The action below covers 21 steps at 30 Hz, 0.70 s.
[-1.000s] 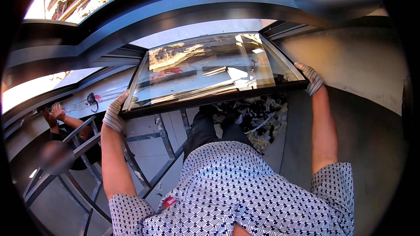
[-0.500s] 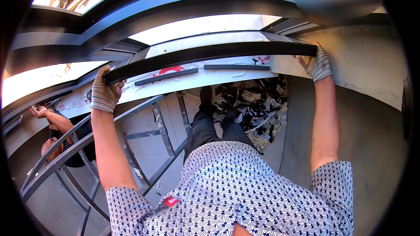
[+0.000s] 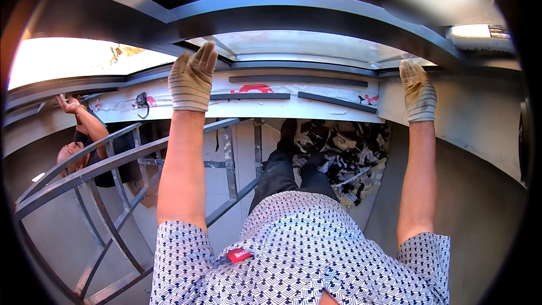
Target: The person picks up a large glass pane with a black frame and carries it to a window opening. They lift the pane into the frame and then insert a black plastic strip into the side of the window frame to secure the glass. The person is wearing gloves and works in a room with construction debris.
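My left hand (image 3: 191, 82), in a striped work glove, is raised with its palm toward me. Its fingers point up beside the lower edge of a dark window frame (image 3: 305, 20). On the other side, my gloved right hand (image 3: 418, 93) is held up the same way near the frame's right part. Both hands have stretched fingers and show nothing gripped; whether the fingertips touch the frame I cannot tell. Below the glass, a long dark strip (image 3: 299, 81) lies on the white sill (image 3: 316, 114), with a left short strip (image 3: 248, 96) and a right short strip (image 3: 339, 104).
A grey metal ladder-like frame (image 3: 113, 164) stands at my left. Behind it a co-worker's hand (image 3: 69, 103) reaches up to the window edge. A small black object (image 3: 141, 100) sits on the sill. Scraps (image 3: 344, 158) litter the floor by my feet. A grey wall (image 3: 451, 192) rises at right.
Both hands have let go of the long dark strip they held and now show open palms. My left hand moved right and up. Where that strip is now I cannot tell for certain.
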Tool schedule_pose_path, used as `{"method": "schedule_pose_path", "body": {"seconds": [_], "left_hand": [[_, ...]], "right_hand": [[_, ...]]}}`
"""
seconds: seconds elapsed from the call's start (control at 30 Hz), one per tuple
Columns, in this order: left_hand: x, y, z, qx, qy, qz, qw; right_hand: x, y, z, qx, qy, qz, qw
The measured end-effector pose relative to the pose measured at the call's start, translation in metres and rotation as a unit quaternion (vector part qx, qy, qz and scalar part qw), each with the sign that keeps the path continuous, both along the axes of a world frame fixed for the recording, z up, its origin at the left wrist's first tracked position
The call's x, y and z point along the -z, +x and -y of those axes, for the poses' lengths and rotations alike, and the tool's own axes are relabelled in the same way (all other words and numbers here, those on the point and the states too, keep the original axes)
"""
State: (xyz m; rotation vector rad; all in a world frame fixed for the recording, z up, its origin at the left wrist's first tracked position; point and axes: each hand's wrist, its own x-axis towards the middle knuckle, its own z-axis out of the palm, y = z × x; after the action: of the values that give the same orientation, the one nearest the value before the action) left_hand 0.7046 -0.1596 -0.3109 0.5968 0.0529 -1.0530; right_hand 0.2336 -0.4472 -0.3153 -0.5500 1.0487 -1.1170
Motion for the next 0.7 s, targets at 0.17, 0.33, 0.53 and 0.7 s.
{"method": "schedule_pose_path", "body": {"seconds": [0.17,0.33,0.53,0.7], "left_hand": [[-0.011,-0.045,0.019,-0.035,0.114,0.124,0.985],[-0.026,-0.069,0.036,0.001,0.178,0.359,0.916],[-0.058,-0.113,0.04,0.002,0.214,0.575,0.789],[-0.069,-0.124,0.054,-0.181,0.071,0.844,0.5]], "right_hand": [[0.006,-0.006,0.007,-0.022,-0.061,-0.002,0.998],[0.013,0.006,0.014,-0.017,-0.068,-0.016,0.997],[0.017,0.017,0.012,-0.033,-0.086,-0.047,0.995],[0.027,0.011,-0.005,-0.073,-0.108,-0.004,0.991]]}}
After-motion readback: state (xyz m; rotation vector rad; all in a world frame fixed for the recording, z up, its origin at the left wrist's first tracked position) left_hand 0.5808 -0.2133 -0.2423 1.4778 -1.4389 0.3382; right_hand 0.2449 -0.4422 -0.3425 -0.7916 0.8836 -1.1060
